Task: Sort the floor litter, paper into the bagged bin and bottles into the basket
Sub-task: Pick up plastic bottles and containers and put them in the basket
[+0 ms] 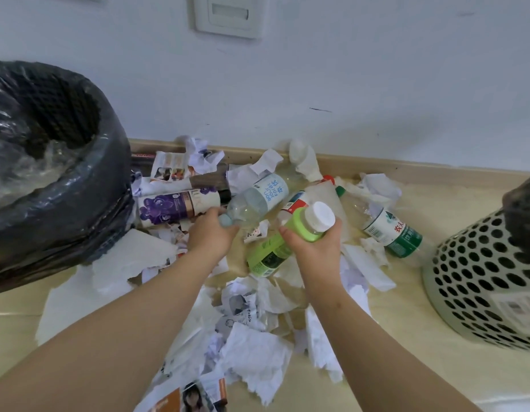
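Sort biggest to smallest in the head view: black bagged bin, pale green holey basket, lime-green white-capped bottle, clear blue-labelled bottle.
1. black bagged bin
2. pale green holey basket, cropped
3. Unsure: clear blue-labelled bottle and lime-green white-capped bottle look alike; right hand covers part of the lime one.

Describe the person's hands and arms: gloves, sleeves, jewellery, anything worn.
The left hand and right hand are bare: no gloves, and no rings on the parts that show. The left arm and right arm are uncovered to the frame's edge, with no sleeve, watch or bracelet in view.
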Demonstrator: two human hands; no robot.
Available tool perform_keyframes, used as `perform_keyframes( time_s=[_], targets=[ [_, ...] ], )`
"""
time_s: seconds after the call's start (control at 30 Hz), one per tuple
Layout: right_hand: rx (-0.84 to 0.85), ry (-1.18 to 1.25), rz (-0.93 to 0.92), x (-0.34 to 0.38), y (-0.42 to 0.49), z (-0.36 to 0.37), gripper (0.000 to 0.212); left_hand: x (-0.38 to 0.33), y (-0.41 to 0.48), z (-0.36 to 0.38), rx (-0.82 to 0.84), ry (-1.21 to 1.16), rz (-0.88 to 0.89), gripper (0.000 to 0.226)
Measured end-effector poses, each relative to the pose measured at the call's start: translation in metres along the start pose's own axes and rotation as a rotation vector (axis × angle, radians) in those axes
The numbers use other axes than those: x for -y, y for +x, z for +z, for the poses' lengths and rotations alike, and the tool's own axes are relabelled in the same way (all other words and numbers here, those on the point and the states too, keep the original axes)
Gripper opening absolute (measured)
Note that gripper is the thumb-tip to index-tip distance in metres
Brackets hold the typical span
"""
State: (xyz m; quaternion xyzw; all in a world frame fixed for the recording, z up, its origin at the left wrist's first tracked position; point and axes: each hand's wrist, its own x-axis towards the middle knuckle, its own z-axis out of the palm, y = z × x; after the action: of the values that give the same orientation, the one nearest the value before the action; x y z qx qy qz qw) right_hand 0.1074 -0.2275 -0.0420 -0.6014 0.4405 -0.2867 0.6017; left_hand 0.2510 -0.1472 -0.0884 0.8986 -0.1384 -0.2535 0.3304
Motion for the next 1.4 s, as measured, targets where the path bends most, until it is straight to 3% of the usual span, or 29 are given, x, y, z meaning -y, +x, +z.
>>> perform_keyframes(
  time_s=[0.3, 0.67, 0.83, 1.1, 1.27, 1.4],
  targets=[
    [0.029, 0.061, 0.066, 0.021, 0.003, 0.014, 0.052, -0.041, -0.033, -0.054, -0.226, -0.115, 0.25, 0.039],
    [0.058, 0.126, -0.111, 0.121, -0.008, -0.013, 0.051, -0.138, -0.105, -0.116, -0.382, -0.2, 0.589, 0.034],
    [-0.16, 0.288, -0.142, 0.164, -0.008, -0.069, 0.045, -0.19, -0.14, -0.105, -0.338, -0.346, 0.701, 0.023],
    [-0.566, 0.565, -0.315, 0.209, -0.016, -0.17, 0.056, -0.265, -0.189, -0.048, -0.204, -0.648, 0.811, 0.02],
    [-0.756, 0.559, -0.462, 0.217, -0.022, -0.227, 0.063, -0.303, -0.213, -0.003, -0.079, -0.733, 0.886, 0.019],
    [-0.833, 0.399, -0.473, 0.202, -0.017, -0.265, 0.056, -0.323, -0.226, 0.032, -0.046, -0.582, 0.951, 0.031]
  ],
)
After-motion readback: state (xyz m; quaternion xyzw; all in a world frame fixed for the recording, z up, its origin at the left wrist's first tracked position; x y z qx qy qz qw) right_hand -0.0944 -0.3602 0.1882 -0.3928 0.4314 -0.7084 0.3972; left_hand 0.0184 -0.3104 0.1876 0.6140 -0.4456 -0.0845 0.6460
